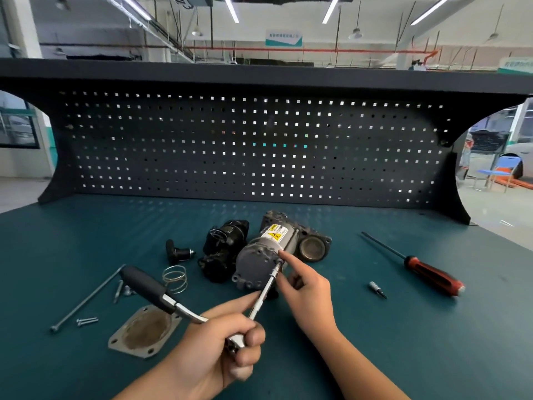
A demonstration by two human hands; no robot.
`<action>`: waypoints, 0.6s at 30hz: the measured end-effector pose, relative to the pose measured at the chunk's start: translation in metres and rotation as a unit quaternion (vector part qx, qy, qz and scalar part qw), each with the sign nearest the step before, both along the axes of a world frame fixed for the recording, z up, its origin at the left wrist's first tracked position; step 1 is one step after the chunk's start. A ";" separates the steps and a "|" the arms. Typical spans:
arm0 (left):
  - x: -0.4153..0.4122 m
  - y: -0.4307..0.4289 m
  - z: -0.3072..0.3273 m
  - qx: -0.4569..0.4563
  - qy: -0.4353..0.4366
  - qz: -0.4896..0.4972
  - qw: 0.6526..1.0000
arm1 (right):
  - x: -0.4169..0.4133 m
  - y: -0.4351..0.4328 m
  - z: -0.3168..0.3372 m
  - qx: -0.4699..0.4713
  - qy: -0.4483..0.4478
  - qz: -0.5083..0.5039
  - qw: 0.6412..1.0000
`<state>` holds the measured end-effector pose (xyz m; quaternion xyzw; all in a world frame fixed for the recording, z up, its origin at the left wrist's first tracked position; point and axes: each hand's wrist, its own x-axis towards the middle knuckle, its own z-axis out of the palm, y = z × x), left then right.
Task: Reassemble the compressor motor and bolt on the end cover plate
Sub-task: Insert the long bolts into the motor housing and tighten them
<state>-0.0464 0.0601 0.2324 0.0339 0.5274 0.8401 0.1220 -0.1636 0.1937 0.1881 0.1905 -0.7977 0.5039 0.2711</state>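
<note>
The grey compressor motor (pixel 258 262) lies on the teal bench, its round end facing me and a yellow warning label on its silver body. My left hand (pixel 222 345) grips the head of a ratchet wrench (pixel 144 284) with a black handle. The ratchet's chrome extension (pixel 264 293) runs up to a bolt at the right edge of the motor's end. My right hand (pixel 307 293) has its index finger straight, with the tip touching the motor beside the socket. Its other fingers are loosely curled near the extension. A flat metal cover plate (pixel 144 332) with corner holes lies at the lower left.
A black housing part (pixel 222 251), a small black fitting (pixel 177 252) and a wire spring (pixel 174 278) lie left of the motor. A long bolt (pixel 86 298) and short screws (pixel 86 321) are further left. A red-and-black screwdriver (pixel 427 274) and a bit (pixel 377 290) lie right. A pegboard (pixel 259 145) backs the bench.
</note>
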 end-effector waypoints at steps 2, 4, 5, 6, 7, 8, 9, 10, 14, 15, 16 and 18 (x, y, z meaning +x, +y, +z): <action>0.000 0.000 0.000 -0.010 0.003 0.004 1.000 | -0.001 0.001 -0.003 -0.010 -0.012 0.021 1.000; -0.001 -0.001 0.003 -0.027 0.001 0.003 1.000 | -0.001 0.001 -0.003 -0.016 -0.018 0.027 0.999; -0.001 -0.002 0.006 -0.031 -0.003 0.004 1.000 | -0.001 0.001 -0.003 -0.017 -0.020 0.026 0.999; -0.001 -0.003 0.008 -0.035 -0.008 0.004 0.999 | -0.001 0.000 -0.003 -0.017 -0.022 0.028 0.999; -0.001 -0.004 0.011 -0.041 -0.011 0.004 0.999 | -0.001 0.000 -0.003 -0.019 -0.024 0.032 0.999; -0.001 -0.004 0.013 -0.049 -0.014 0.005 0.999 | -0.001 0.001 -0.003 -0.021 -0.026 0.038 0.999; -0.001 -0.004 0.016 -0.058 -0.015 0.007 0.998 | -0.001 0.002 -0.003 -0.024 -0.030 0.045 0.998; -0.001 -0.003 0.018 -0.072 -0.012 0.009 0.997 | -0.002 0.002 -0.003 -0.028 -0.033 0.053 0.998; 0.000 -0.002 0.025 -0.151 0.004 0.014 0.988 | -0.002 0.005 -0.002 -0.039 -0.048 0.079 0.995; 0.000 -0.003 0.026 -0.169 0.006 0.018 0.985 | -0.002 0.005 -0.001 -0.041 -0.050 0.082 0.995; -0.001 -0.003 0.027 -0.188 0.009 0.022 0.982 | -0.001 0.006 0.000 -0.043 -0.053 0.084 0.994; -0.002 -0.005 0.028 -0.231 0.016 0.025 0.973 | -0.001 0.006 0.001 -0.043 -0.056 0.086 0.994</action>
